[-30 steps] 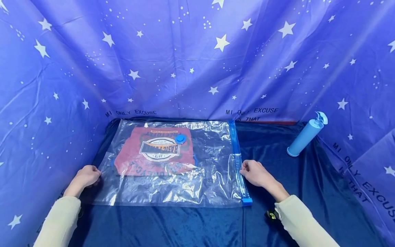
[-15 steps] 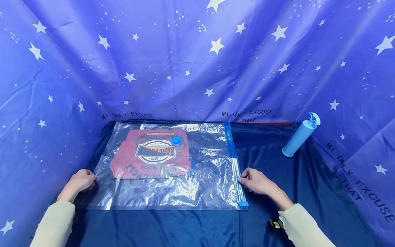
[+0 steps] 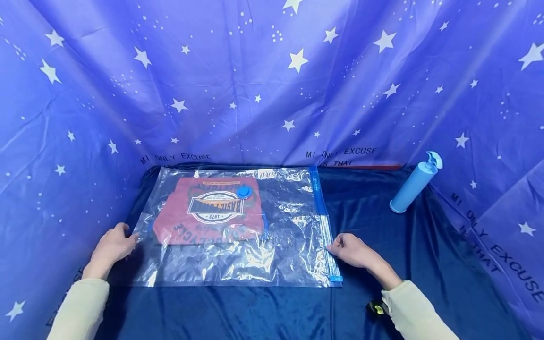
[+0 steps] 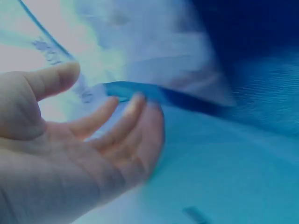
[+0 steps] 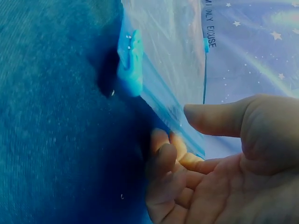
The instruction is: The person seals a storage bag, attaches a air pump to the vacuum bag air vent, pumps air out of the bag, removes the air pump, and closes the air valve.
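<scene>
A clear vacuum storage bag (image 3: 289, 236) lies flat in the head view. Inside is a folded red garment (image 3: 174, 212) with a printed badge. A round blue valve (image 3: 244, 192) sits on the bag's upper face, over the garment. Along its right edge runs a blue zip strip (image 3: 319, 193), with a blue slider (image 3: 336, 278) at the near corner. My right hand (image 3: 350, 249) pinches the zip edge between thumb and fingers, a little beyond the slider (image 5: 132, 65). Beside the bag's left edge, my left hand (image 3: 112, 248) has loosely spread fingers and holds nothing.
A light blue hand pump (image 3: 412, 189) stands to the right, tilted in view. Dark blue cloth (image 3: 238, 311) covers the surface. Purple star-printed curtains (image 3: 263, 71) hang behind and at both sides. A small black and yellow item (image 3: 376, 308) is by the right sleeve.
My left hand has let go of the bag's left edge and its fingers have spread. The right hand has slid slightly nearer along the zip edge. The camera view has shifted a little.
</scene>
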### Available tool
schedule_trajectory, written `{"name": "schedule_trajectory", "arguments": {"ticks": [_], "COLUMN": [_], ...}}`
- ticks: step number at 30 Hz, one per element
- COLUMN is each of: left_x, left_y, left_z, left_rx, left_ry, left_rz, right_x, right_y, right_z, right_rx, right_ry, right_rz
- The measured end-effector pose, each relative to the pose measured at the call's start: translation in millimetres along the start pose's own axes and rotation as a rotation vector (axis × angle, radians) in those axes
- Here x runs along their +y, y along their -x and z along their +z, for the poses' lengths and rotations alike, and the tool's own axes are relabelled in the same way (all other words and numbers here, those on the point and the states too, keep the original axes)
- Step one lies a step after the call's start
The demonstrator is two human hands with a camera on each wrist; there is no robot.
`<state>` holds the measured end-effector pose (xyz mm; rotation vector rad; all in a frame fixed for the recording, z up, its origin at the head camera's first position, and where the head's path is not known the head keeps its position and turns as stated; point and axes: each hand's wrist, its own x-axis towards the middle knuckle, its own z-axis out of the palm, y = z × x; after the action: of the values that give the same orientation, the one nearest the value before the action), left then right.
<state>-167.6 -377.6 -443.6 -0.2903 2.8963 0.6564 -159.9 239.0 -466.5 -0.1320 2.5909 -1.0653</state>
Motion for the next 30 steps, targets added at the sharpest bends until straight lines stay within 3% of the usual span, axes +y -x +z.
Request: {"name": "schedule_trajectory", "arguments": {"ticks": [6, 12, 17, 22, 25, 30], "left_x": [44.1, 100.1, 145.4, 189.6, 213.8, 243.0], "left_y": [11.4, 29.6, 47.3, 67.2, 78.1, 88.5], "left_z": [-0.3, 2.5, 13.2, 28.4, 42.1, 68.4], "left_rx": [0.228, 0.333, 0.382, 0.355, 0.343, 0.42], "left_ry": [-0.023, 0.012, 0.11, 0.169, 0.166, 0.112], "left_rz": [0.076, 0.246, 0.409, 0.572, 0.667, 0.802], "right_x": [-0.8, -3.7, -11.0, -22.8, -32.0, -53.5], "right_y": [-0.6, -0.5, -3.8, -7.9, -11.3, -18.0], "right_z": [-2.6, -6.7, -10.6, -16.4, -18.6, -17.0], "right_rx": [-0.005, -0.037, -0.073, -0.116, -0.13, -0.116], "right_ry": [-0.108, -0.188, -0.308, -0.464, -0.551, -0.66], "right_rz": [-0.013, -0.003, 0.022, 0.011, 0.0, 0.009]}}
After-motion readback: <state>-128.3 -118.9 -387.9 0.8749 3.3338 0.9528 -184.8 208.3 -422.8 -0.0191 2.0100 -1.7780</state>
